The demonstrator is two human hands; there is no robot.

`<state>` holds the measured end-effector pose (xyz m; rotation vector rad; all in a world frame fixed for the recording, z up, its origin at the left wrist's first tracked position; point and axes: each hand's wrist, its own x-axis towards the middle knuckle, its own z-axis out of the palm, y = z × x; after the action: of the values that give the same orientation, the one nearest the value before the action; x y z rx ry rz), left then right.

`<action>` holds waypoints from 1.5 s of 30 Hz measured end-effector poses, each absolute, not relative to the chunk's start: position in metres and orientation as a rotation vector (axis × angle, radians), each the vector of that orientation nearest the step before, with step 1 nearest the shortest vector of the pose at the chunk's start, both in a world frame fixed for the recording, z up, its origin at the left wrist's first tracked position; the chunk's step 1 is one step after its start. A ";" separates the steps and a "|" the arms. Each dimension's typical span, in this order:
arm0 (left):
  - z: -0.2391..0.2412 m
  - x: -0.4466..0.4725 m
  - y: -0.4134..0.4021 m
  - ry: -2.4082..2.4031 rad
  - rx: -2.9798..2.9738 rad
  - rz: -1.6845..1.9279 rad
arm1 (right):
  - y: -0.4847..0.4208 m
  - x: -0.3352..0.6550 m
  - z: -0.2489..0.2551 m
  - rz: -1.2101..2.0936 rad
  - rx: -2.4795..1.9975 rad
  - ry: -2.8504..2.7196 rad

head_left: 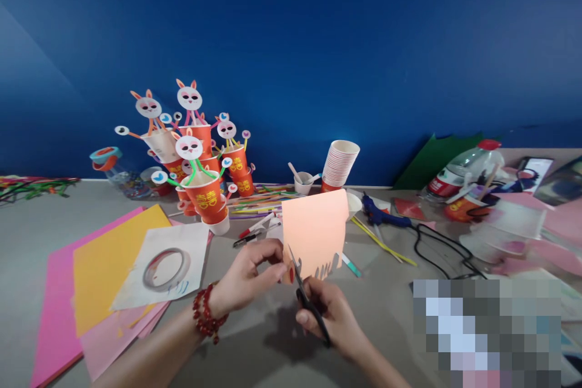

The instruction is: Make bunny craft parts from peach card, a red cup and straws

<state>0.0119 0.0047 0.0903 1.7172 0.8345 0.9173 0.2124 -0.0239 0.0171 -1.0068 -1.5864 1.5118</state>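
Note:
A peach-orange sheet of paper [314,227] stands up in front of me, its lower edge cut into ragged notches. My left hand [251,273] pinches its lower left side, where a small piece with a red patch [291,273] shows at the fingertips. In my right hand [334,314] are black-handled scissors [305,300], gripped by the handle. Their blades point up and left and lie against the sheet's lower left part, close to my left fingertips. Whether the blades are fully closed is hard to see.
Rabbit figures on red paper cups [204,200] stand at back left. Coloured sheets [59,291] and a tape roll [166,269] lie left. Behind are stacked cups [340,163], pens [257,227] and pipe cleaners [261,200]. A blue glue gun [386,214] with cord and a bottle [468,170] are right.

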 end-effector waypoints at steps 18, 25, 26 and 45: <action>0.096 0.017 0.004 1.079 1.703 0.826 | -0.023 0.212 0.029 1.642 -0.909 -1.552; 0.094 0.019 0.005 1.162 1.776 0.855 | -0.024 0.212 0.030 1.695 -0.925 -1.514; 0.094 0.019 0.005 1.166 1.772 0.855 | -0.024 0.211 0.030 1.695 -0.927 -1.516; 0.098 0.022 0.001 1.168 1.795 0.872 | -0.022 0.213 0.021 1.633 -1.012 -1.589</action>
<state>0.0215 0.0012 0.0976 1.7948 1.1684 0.8718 0.2129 -0.0220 0.0207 -1.0120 -1.5891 1.6331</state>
